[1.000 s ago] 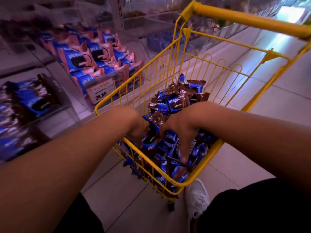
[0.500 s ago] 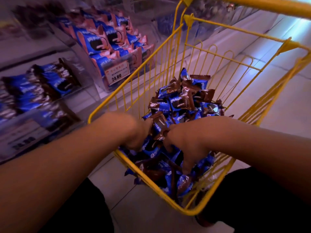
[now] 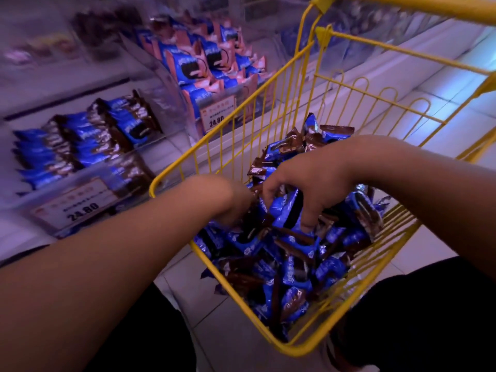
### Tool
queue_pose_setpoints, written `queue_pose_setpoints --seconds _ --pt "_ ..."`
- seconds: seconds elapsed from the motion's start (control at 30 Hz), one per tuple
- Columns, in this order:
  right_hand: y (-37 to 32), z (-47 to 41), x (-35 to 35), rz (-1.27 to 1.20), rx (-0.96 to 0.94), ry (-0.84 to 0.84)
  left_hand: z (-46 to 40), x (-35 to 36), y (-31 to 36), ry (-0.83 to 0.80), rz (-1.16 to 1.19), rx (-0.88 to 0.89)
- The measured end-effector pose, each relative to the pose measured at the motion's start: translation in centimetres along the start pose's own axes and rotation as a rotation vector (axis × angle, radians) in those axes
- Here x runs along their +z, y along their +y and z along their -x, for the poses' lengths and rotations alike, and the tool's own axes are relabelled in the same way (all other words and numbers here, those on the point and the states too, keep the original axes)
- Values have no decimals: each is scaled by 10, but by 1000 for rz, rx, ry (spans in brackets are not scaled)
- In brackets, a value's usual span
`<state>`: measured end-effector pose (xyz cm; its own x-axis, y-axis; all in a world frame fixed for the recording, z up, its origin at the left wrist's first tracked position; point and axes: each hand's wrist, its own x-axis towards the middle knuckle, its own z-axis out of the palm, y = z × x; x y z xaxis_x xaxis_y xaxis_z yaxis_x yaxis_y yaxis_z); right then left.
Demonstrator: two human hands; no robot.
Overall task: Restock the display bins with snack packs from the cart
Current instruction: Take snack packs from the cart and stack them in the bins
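Note:
A yellow wire cart (image 3: 171, 174) holds a heap of blue and brown snack packs (image 3: 290, 269). My right hand (image 3: 303, 189) reaches down into the heap and its fingers curl round a bunch of blue packs (image 3: 287, 210). My left hand (image 3: 233, 200) is dug into the packs beside it, its fingers hidden among them. To the left, a clear display bin (image 3: 150, 162) holds rows of the same blue and brown packs (image 3: 80, 140), with a 24.80 price tag (image 3: 77, 202) on its front.
A second clear bin (image 3: 222, 92) behind holds blue and pink packs (image 3: 193, 63), also tagged 24.80. The cart's yellow handle (image 3: 418, 6) runs across the top right. Pale floor tiles (image 3: 225, 326) lie under the cart, and my dark trousers fill the bottom corners.
The view has dropped and swung left, bringing the bins closer. My right hand has lifted with blue packs gathered in its fingers; my left hand stays buried in the heap.

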<state>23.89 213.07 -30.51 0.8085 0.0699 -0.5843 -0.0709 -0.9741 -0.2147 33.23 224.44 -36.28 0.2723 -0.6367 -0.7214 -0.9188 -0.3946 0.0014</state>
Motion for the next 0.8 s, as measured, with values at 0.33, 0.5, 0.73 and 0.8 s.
queue_pose_setpoints --seconds 0.33,0.5,0.73,0.8 --pt "48 28 -25 -649 -266 447 50 -40 -48 277 1474 45" --pt "37 26 -30 -732 -396 556 62 -52 -59 150 1866 300" --pt "19 30 -40 -247 -380 606 59 -45 -54 303 1819 370" --pt "17 32 -41 -284 -408 632 58 -45 -57 325 1862 403"
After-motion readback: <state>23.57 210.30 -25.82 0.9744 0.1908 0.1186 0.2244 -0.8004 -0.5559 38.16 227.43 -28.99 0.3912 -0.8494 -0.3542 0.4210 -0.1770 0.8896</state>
